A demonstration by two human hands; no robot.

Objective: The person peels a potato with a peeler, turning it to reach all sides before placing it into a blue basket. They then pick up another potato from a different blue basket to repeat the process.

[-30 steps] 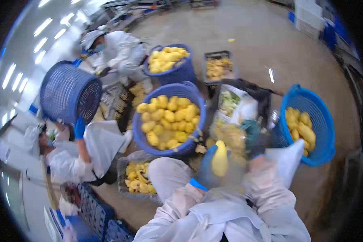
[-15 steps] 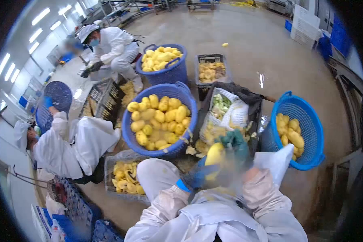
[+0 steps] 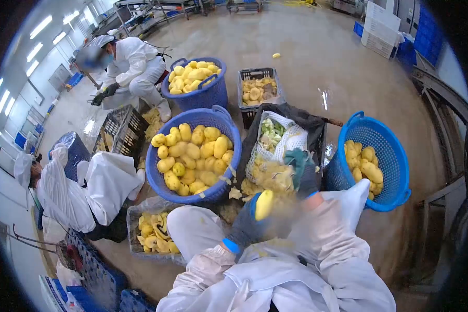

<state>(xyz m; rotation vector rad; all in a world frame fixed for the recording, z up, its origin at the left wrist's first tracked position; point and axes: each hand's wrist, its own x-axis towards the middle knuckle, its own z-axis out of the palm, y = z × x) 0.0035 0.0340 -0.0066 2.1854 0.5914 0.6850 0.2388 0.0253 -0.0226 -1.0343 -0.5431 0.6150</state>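
Observation:
My left hand point(image 3: 246, 221), in a dark blue glove with a bright blue cuff, is closed around a yellow peeled potato point(image 3: 264, 204) above my lap. My right hand point(image 3: 301, 169), in a dark glove with teal fingers, is beside the black-lined crate point(image 3: 317, 125), over peelings. Its fingers look curled, but anything in them is hidden. A blurred smear covers the view between my hands. Inside the crate are yellow peelings point(image 3: 273, 176) and a white mesh container point(image 3: 295, 141) with green-white scraps.
A blue-violet basket point(image 3: 153, 179) of yellow potatoes stands ahead, with another full basket point(image 3: 219, 99) behind. To the right is a bright blue basket point(image 3: 400, 177) with potatoes. A lined crate point(image 3: 135, 229) of cut pieces sits by my left knee. Two co-workers point(image 3: 138, 65) crouch or sit leftward.
My right hand has moved forward, away from the potato, toward the crate of peelings. The left hand still grips the potato, now lower and more upright. The camera view has shifted slightly.

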